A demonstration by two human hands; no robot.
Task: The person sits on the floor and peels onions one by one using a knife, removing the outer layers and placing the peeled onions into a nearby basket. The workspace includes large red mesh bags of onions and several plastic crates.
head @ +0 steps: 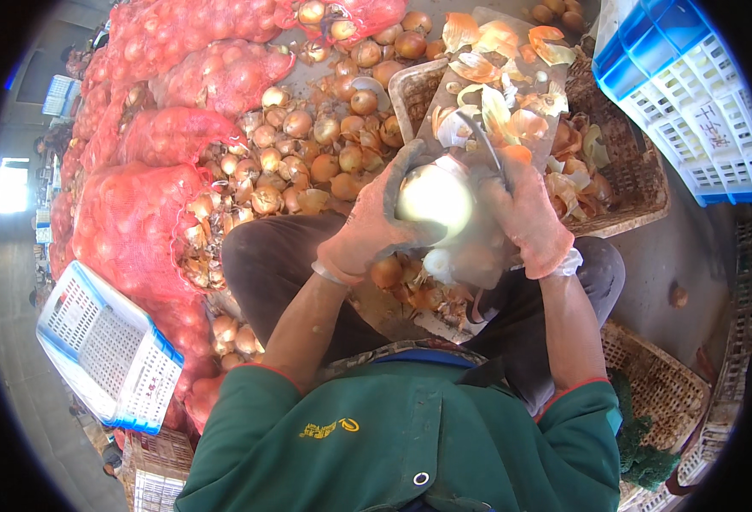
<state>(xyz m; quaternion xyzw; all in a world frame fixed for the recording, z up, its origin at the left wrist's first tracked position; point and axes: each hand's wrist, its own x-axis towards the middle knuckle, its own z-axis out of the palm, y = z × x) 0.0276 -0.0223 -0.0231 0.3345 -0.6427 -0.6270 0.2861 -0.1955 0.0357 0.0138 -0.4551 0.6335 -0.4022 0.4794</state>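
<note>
My left hand [382, 217], in a worn pinkish glove with dark patches, grips a peeled white onion [436, 198]. Its surface looks glaring and overexposed. In my gloved right hand [529, 208] is a knife [480, 136] with a narrow curved blade pointing up and away. The knife's handle is mostly hidden by my fingers. Beyond both hands a board [433, 118] lies across a brown plastic crate [644, 185], with loose onion skins [497, 105] strewn over it. A blurred patch covers the area between my hands.
Unpeeled onions [299, 153] spread over the floor at left, beside red mesh sacks [136, 224] full of onions. A blue-and-white crate [696, 109] stands at upper right, another basket [110, 349] at left. A dirty crate [657, 384] sits at lower right, and a single onion [678, 296] on the floor.
</note>
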